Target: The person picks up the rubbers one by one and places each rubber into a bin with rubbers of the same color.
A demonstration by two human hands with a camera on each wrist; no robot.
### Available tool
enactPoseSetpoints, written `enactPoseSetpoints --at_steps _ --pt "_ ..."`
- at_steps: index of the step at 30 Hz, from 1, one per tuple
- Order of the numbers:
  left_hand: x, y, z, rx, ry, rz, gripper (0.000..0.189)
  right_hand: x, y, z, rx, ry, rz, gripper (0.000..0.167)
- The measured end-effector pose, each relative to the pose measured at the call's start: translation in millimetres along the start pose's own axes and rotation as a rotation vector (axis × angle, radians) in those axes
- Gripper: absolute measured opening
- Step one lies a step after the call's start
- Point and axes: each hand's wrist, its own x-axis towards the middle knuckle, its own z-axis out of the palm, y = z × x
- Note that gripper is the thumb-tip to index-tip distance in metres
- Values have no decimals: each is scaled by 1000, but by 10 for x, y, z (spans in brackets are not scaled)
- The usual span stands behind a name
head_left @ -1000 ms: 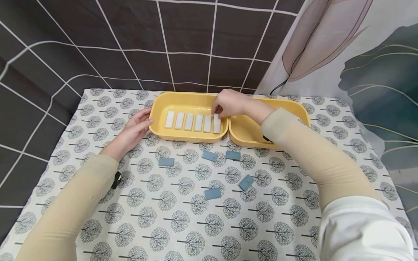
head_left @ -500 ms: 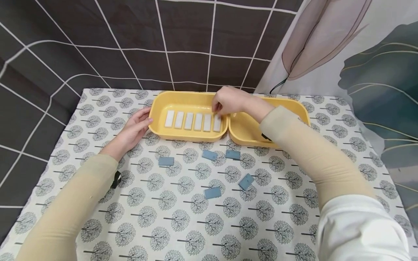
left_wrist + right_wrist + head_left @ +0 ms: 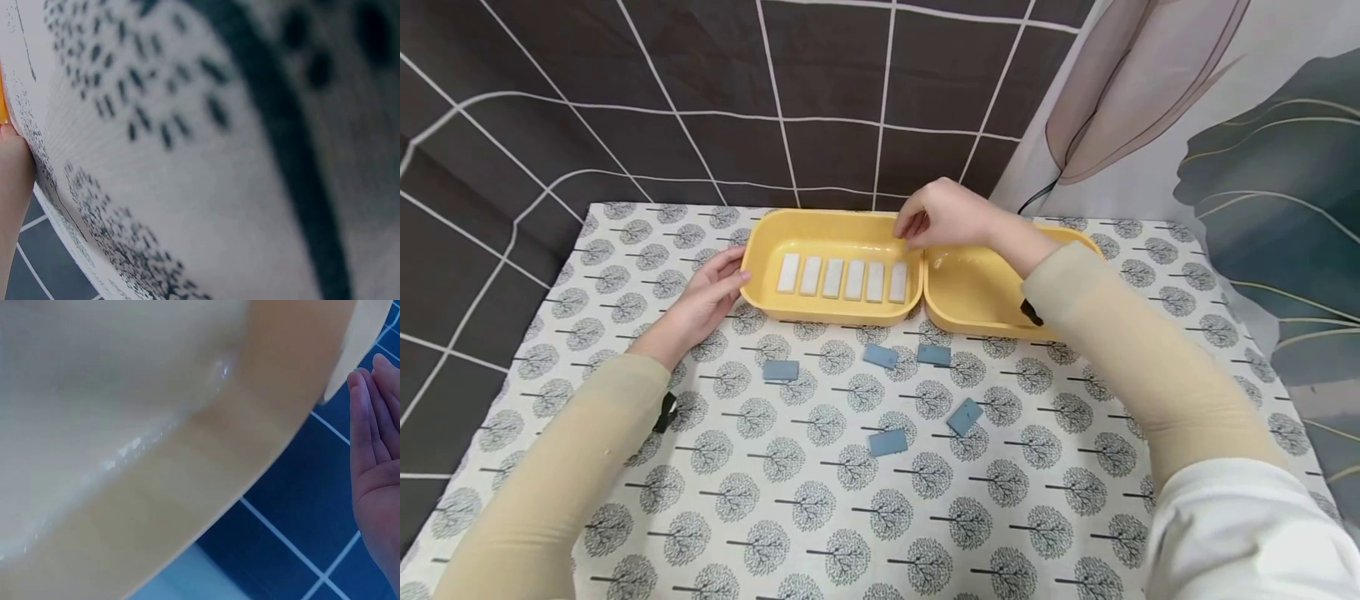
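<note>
Left hand [image 3: 706, 298], fingers relaxed, against end of yellow tray [image 3: 831, 313]; right hand [image 3: 950, 215], loose, hovers near white blocks [image 3: 854, 281] inside.

You have a glossy yellow rectangular box with rounded corners [image 3: 831, 316] upright on the desk [image 3: 745, 462], your left hand [image 3: 707, 298] touching its left end. Six white rectangular blocks [image 3: 854, 280] lie flat inside — one row, side by side, narrow gaps between them, long sides running away from you. Your right hand [image 3: 946, 218] is above the box's right end, fingers pointing down near the rightmost block, holding nothing. A matching yellow box [image 3: 973, 287] stands end to end with the first. Nearer you, five blue-grey rectangular blocks [image 3: 888, 442] lie scattered — apart, turned at different angles.
</note>
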Motion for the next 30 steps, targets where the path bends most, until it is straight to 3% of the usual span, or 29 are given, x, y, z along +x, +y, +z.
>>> enactPoseSetpoints --at_steps 12,21,30 --pt "-1 9 -2 12 0 -14 67 -396 10 -268 -36 105 11 16" --pt "-8 5 -9 1 -6 -8 67 -910 116 -415 23 247 48 14" --pt "-1 -6 -35 23 -11 -1 67 -1377 314 -382 75 372 99 23"
